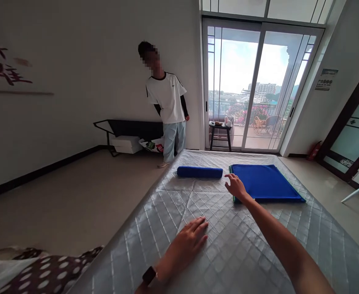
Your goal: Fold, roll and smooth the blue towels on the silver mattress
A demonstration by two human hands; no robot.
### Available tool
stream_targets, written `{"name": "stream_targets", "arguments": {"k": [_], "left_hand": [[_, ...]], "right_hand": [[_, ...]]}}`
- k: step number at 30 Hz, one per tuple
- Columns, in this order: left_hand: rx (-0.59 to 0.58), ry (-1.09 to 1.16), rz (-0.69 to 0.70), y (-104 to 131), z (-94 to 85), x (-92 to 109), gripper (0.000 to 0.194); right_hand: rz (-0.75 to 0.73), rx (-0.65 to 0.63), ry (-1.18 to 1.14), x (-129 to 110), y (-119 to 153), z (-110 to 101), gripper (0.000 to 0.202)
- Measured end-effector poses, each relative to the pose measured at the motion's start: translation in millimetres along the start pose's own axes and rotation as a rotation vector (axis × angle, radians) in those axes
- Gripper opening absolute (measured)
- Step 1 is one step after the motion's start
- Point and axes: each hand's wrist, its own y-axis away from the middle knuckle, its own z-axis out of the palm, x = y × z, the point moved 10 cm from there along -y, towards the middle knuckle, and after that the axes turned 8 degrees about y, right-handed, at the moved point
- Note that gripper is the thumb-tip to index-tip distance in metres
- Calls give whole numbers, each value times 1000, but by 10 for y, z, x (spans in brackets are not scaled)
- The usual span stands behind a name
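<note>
My left hand (190, 237), with a dark watch on the wrist, lies flat on the silver quilted cover (167, 212) of the table or bed in front of me. Its fingers are stretched out and it holds nothing. My right hand (236, 186) reaches farther forward, fingers apart and slightly bent, beside the left edge of a flat stack of folded blue cloth (265, 181) with green edges. Whether it touches the cloth I cannot tell. A rolled blue cloth (199, 172) lies to the left of that hand, apart from it.
A person (167, 98) stands past the far left corner of the cover. Behind are a black bench (133, 127) with white boxes (125, 143) under it, and a dark stool (220, 126) by the sliding glass door (228, 81). Brown polka-dot fabric (47, 271) lies at lower left.
</note>
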Motion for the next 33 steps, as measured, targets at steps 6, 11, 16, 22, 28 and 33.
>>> {"name": "stream_targets", "arguments": {"k": [6,11,16,22,28,33], "left_hand": [[2,-5,10,33,45,-15,41],[-9,-2,19,26,-5,58,42],[65,-22,44,0,-112,121,38],[337,-75,33,-19,-576,-110,54],[-42,275,34,-36,-339,187,59],[35,687,-106,59,-359,760,57]], "right_hand": [[37,-127,86,-312,-672,430,67],[73,-144,85,-428,-726,529,47],[-20,-129,19,-530,-190,325,48],[-117,-74,-277,-204,1012,-274,49],[-54,-85,-396,247,2006,-800,45],[172,192,-585,738,2291,-1208,47]]}}
